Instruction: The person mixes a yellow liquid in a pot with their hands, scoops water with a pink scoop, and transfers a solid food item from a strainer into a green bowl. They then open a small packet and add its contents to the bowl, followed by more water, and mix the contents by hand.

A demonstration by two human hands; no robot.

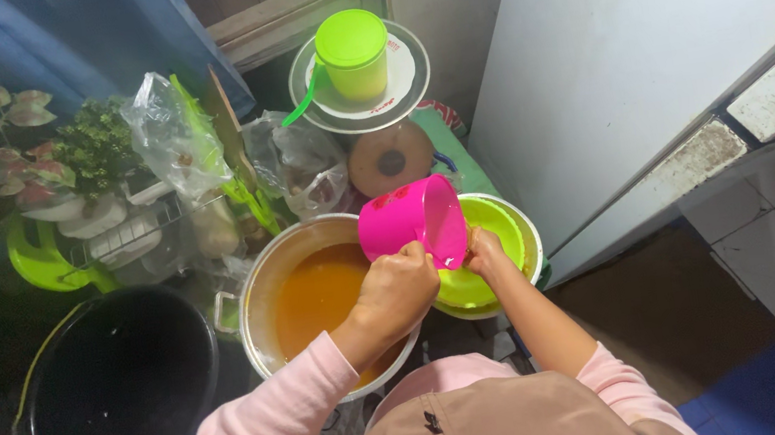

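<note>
- The left hand [400, 286] is closed around the handle of a pink cup [414, 223], which is tipped on its side with its mouth turned toward the green bowl [487, 244]
- The right hand [485, 252] rests on the near rim of that green bowl, fingers curled over the edge and gripping it
- The green bowl sits inside a larger pale bowl [532, 240], just to the right of the big metal pot [261, 286]
- The pot holds an orange liquid [318, 298], and the left wrist hangs over it
- The pink cup is above the gap where the pot and the green bowl meet; whether anything is flowing from it cannot be told
- A black bucket [118, 387] with a yellow handle stands left of the pot
- Behind the pot are clear plastic bags [174, 136] and leafy plants [94, 143]
- Further back, a lime green lidded container [352, 54] stands on a white plate [398, 80]
- Both sleeves are pink
</note>
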